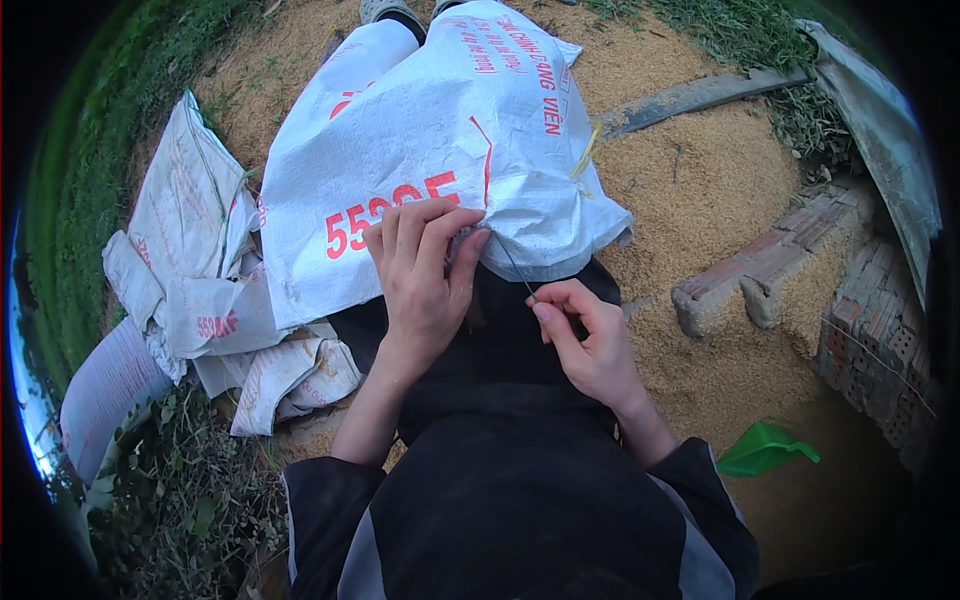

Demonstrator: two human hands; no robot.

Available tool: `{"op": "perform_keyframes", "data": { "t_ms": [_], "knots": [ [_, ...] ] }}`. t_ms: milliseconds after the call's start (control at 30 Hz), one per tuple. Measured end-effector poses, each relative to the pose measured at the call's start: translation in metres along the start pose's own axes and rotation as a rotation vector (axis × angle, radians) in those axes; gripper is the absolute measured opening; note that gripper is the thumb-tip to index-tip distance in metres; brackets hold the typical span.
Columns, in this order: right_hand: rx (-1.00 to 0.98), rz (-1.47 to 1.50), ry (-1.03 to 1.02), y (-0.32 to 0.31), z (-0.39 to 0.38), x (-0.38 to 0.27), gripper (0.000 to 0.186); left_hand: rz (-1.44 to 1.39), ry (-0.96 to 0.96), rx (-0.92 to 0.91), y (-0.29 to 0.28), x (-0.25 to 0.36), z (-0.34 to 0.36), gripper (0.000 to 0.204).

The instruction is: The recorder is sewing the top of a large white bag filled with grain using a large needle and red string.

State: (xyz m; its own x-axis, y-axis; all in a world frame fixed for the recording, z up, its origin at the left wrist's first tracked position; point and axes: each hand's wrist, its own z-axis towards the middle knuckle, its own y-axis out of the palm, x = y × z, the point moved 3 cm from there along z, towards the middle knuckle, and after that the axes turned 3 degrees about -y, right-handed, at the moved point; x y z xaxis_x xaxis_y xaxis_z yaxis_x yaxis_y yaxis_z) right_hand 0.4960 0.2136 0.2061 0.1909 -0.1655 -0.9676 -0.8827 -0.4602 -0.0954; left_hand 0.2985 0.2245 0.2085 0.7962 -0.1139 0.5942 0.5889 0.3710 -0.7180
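A white woven sack (400, 140) with red print lies across my lap and legs. My left hand (418, 275) pinches a gathered bit of its cloth near the front edge. Between the thumb and fingers of my right hand (592, 345) is a thin dark needle-like rod (514, 264), its far end reaching up to the pinched cloth. The tip is hidden by the fingers and folds. A narrow red strand (488, 172) runs over the sack just beyond my left fingertips. Yellow string (587, 150) shows on its right side.
Folded used sacks (190, 240) lie at the left, beside a filled sack (112, 395). Grain-like tan material (700, 220) covers the ground. At the right are brick blocks (770, 255), a long plank (690, 97), a grey sheet (875, 130) and a green scoop (762, 450).
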Motion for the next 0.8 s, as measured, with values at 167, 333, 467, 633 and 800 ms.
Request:
{"op": "perform_keyframes", "data": {
  "t_ms": [167,333,467,633,800],
  "knots": [
    [0.019,-0.040,0.030,-0.002,-0.003,-0.007,0.009,0.008,0.035,0.027,-0.002,0.003,0.000,0.020],
    [0.031,0.000,0.066,0.003,-0.001,-0.008,0.010,0.007,0.040,0.069,0.001,0.003,-0.008,0.021],
    [0.029,0.051,0.047,0.011,0.002,-0.003,0.011,-0.008,0.060,0.046,0.000,0.006,-0.007,0.022],
    [0.030,0.077,0.045,0.014,0.002,0.002,0.011,-0.003,0.070,0.069,-0.002,0.006,-0.008,0.021],
    [0.028,0.102,0.031,0.016,0.004,0.007,0.010,-0.065,-0.006,0.066,-0.001,0.003,-0.007,0.021]
  ]
}}
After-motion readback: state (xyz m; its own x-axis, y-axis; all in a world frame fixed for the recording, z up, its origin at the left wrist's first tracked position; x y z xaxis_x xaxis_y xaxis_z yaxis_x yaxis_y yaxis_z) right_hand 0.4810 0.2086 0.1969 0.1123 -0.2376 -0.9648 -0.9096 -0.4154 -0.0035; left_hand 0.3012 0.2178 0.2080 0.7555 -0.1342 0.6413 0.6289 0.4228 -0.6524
